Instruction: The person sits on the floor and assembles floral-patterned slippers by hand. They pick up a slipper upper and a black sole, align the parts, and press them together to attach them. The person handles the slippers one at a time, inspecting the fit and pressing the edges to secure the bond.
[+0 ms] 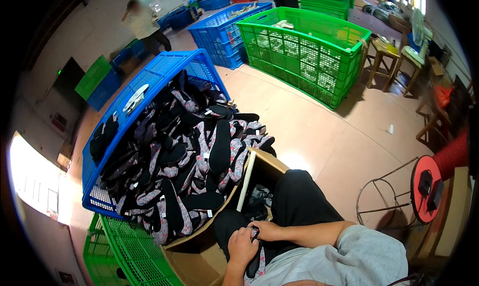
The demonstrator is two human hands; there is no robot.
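Observation:
Over my lap, my left hand (243,246) is closed on a cloth shoe (260,267) with a pink-and-grey floral pattern and black parts. My right hand (268,230) meets the left one at the shoe's far end, its fingers pinched there around a small dark edge. My fingers hide much of that end. Ahead and to the left, a large heap of similar floral shoes (198,151) with black soles spills from a tipped blue plastic crate (144,94). Several carry small white tags.
A cardboard box (197,266) stands against my knees, with black plastic (260,198) in another box beside it. Green crates (134,251) support the left side. A full green crate (299,51) is ahead; a red-topped wire stool (426,174) is at right. People stand far back.

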